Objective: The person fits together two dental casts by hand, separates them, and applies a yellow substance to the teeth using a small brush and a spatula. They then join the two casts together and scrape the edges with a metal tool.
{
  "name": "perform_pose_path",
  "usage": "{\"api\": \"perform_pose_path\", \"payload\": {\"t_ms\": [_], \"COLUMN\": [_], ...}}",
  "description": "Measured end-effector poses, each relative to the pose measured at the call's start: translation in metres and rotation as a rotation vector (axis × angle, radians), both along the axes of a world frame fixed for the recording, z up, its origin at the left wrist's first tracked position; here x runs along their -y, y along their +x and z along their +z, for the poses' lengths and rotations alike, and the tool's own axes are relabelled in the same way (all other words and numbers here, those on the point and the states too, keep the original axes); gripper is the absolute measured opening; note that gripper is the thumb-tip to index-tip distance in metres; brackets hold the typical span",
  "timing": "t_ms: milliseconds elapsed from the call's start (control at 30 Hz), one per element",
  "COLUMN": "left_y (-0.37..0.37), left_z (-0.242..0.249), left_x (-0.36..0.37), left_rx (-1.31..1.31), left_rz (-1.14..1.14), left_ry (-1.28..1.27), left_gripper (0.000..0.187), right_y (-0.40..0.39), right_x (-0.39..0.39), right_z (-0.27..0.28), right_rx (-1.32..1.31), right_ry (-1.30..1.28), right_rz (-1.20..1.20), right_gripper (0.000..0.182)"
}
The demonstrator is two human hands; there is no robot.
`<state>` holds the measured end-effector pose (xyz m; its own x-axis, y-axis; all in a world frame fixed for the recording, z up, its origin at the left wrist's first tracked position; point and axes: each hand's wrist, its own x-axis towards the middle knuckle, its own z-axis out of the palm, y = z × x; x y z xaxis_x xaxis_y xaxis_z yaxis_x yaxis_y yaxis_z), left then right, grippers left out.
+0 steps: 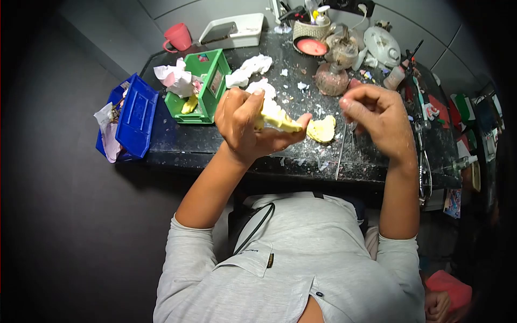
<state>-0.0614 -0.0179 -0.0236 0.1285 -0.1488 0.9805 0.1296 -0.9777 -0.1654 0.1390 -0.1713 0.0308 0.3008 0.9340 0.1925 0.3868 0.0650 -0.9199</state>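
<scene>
My left hand [245, 126] is raised over the table's front edge, its fingers and thumb around a pale yellow moulded piece [280, 119]. My right hand [379, 116] hovers to the right, fingers curled with thumb and fingertips near each other; whether anything small is between them cannot be made out. A second yellow piece [322, 130] lies on the black table between my hands. Beside it, a thin metal tool [341, 153] points toward the front edge. White crumpled material [262, 89] shows just behind my left hand.
A green bin [211, 89] and a blue bin [137, 119] stand at the left. Behind are a pink mug [177, 37], a white tray [247, 33] and a woven basket [309, 32]. Glass burners [331, 81] stand beyond my right hand. Another person's hand [437, 306] shows at lower right.
</scene>
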Motion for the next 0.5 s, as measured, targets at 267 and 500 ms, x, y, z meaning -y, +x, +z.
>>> {"api": "perform_pose_path", "payload": {"t_ms": [267, 500], "left_y": [-0.006, -0.007], "left_z": [-0.009, -0.009], "left_x": [0.002, 0.0], "left_rx": [-0.025, -0.056], "left_rz": [-0.153, -0.201], "left_ry": [0.012, 0.032], "left_gripper": [0.078, 0.073], "right_y": [-0.05, -0.053], "right_x": [0.002, 0.002], "right_z": [0.0, 0.001], "right_rx": [-0.085, -0.016], "right_ry": [0.148, 0.196], "right_rz": [0.299, 0.311], "right_gripper": [0.01, 0.009]}}
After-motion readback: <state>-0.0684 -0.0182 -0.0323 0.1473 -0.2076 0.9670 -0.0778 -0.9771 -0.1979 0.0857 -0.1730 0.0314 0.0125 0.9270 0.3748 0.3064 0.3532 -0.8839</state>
